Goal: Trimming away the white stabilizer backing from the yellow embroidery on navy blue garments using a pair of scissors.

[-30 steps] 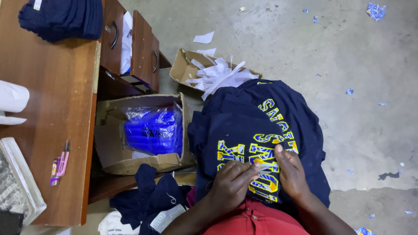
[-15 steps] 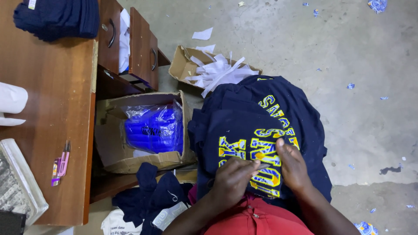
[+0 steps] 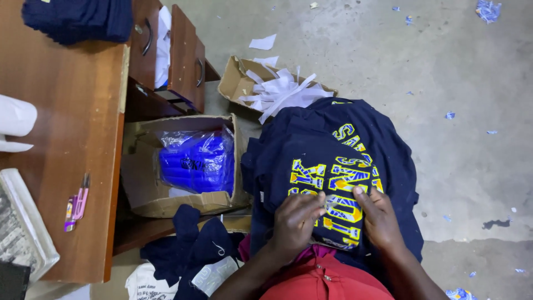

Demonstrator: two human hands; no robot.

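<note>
A navy T-shirt (image 3: 311,144) with yellow and blue printed lettering lies spread over my lap, hanging toward the floor. My left hand (image 3: 297,222) rests on the near part of the print, fingers bent and pinching at the lettering. My right hand (image 3: 380,216) lies flat beside it on the print, fingers pressing the fabric down. Both hands touch the shirt; whether anything small is held between the fingers is hidden.
A brown wooden desk (image 3: 72,150) with open drawers (image 3: 177,61) stands at left, holding folded navy shirts (image 3: 78,19) and a pink cutter (image 3: 76,203). A cardboard box (image 3: 144,189) holds a blue plastic pack (image 3: 197,161); another box (image 3: 239,80) holds white paper strips. More navy cloth (image 3: 189,250) lies below.
My hands have stayed on the print, the left fingers shifting slightly along the lettering. The view has drifted a little; the shirt has not moved noticeably.
</note>
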